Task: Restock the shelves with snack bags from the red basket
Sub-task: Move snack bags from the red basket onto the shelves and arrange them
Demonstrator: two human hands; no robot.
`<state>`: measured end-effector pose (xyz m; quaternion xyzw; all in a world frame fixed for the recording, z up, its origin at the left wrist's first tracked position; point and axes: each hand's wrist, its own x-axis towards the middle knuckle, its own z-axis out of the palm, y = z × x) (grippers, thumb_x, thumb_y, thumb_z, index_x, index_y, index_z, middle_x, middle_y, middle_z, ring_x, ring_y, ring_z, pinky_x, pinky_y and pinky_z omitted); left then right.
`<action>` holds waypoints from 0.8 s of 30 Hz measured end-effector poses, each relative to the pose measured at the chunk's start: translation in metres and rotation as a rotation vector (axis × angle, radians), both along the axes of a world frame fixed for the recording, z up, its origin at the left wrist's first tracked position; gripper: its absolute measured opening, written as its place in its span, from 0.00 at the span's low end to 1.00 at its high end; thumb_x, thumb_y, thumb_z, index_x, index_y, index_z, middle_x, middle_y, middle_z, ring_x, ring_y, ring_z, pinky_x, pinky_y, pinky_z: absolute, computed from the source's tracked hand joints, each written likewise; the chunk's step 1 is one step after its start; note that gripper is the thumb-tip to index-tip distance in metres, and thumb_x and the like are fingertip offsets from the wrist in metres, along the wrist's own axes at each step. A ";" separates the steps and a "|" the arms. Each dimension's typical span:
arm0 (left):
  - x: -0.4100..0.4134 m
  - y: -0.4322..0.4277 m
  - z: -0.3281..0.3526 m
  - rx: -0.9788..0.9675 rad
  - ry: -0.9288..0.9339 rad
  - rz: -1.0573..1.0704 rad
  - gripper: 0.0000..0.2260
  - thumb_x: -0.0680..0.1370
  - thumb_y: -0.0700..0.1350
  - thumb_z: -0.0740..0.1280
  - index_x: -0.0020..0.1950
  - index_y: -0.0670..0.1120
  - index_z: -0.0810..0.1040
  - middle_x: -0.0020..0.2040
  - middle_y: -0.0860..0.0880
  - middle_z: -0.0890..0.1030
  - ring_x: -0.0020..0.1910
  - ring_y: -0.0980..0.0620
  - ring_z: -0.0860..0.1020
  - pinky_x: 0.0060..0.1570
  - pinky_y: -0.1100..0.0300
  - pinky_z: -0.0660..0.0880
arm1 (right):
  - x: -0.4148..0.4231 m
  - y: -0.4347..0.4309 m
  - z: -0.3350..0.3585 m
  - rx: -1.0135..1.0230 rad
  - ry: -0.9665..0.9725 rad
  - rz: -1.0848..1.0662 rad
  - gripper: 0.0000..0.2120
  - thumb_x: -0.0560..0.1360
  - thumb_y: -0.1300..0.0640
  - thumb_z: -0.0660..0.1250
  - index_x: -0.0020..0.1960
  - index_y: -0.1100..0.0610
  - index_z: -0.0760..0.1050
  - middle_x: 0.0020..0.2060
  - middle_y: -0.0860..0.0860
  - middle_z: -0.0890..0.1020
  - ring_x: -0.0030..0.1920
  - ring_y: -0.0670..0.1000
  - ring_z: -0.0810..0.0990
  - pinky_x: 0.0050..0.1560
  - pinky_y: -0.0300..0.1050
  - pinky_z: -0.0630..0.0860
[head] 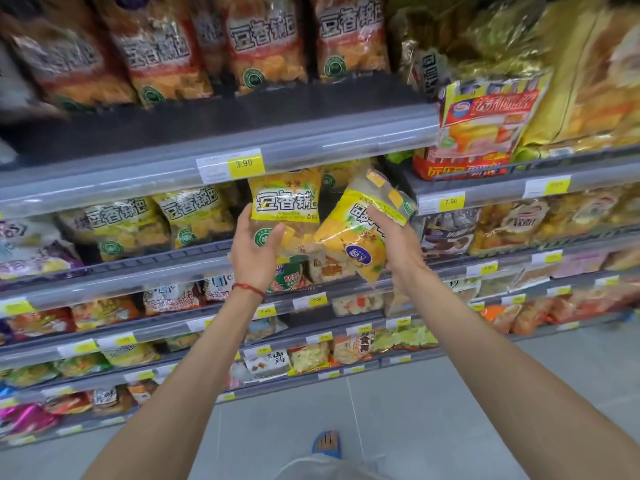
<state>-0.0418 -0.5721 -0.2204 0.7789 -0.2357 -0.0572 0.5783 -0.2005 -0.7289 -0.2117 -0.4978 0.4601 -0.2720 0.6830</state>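
My left hand (pixel 254 249) grips the lower left corner of an upright yellow snack bag (pixel 285 206) at the front of the second shelf (pixel 173 261). Beside it, my right hand (pixel 398 244) holds a second yellow snack bag (pixel 356 237), tilted with its top leaning right and away. Both bags hang at the shelf's edge, just under the price rail (pixel 221 168). Two more yellow bags of the same kind (pixel 121 223) stand on that shelf to the left. The red basket is not in view.
Orange bags of the same brand (pixel 263 46) fill the top shelf. A red-and-yellow cake pack (pixel 485 119) leans out on the right shelf unit. Lower shelves hold several mixed snack packs. Grey floor tiles and my blue-sandalled foot (pixel 327 443) lie below.
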 end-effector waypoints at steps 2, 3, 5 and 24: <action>0.007 -0.010 0.006 0.002 0.003 0.018 0.31 0.78 0.51 0.70 0.78 0.47 0.61 0.68 0.50 0.73 0.66 0.56 0.70 0.68 0.54 0.67 | 0.010 -0.006 0.004 0.026 0.011 -0.002 0.59 0.54 0.22 0.75 0.77 0.50 0.68 0.71 0.47 0.76 0.68 0.55 0.77 0.70 0.63 0.71; 0.011 -0.014 0.007 0.008 0.017 0.032 0.31 0.79 0.51 0.69 0.78 0.46 0.60 0.70 0.49 0.72 0.67 0.56 0.69 0.68 0.53 0.66 | 0.016 -0.011 0.003 0.032 0.018 0.006 0.64 0.51 0.19 0.73 0.79 0.50 0.65 0.73 0.47 0.73 0.70 0.56 0.75 0.71 0.64 0.70; 0.023 -0.022 0.007 0.017 0.036 0.057 0.29 0.79 0.53 0.68 0.76 0.44 0.63 0.70 0.47 0.72 0.68 0.52 0.69 0.69 0.53 0.65 | 0.028 -0.024 -0.006 0.037 0.038 0.015 0.69 0.46 0.16 0.71 0.80 0.49 0.63 0.75 0.46 0.72 0.71 0.56 0.74 0.71 0.65 0.68; 0.064 -0.068 -0.018 0.261 -0.019 0.079 0.32 0.78 0.44 0.68 0.78 0.42 0.58 0.74 0.37 0.64 0.73 0.37 0.62 0.73 0.46 0.62 | 0.066 -0.035 0.014 -0.173 0.336 0.084 0.56 0.72 0.21 0.56 0.82 0.61 0.48 0.80 0.57 0.54 0.76 0.62 0.63 0.73 0.63 0.69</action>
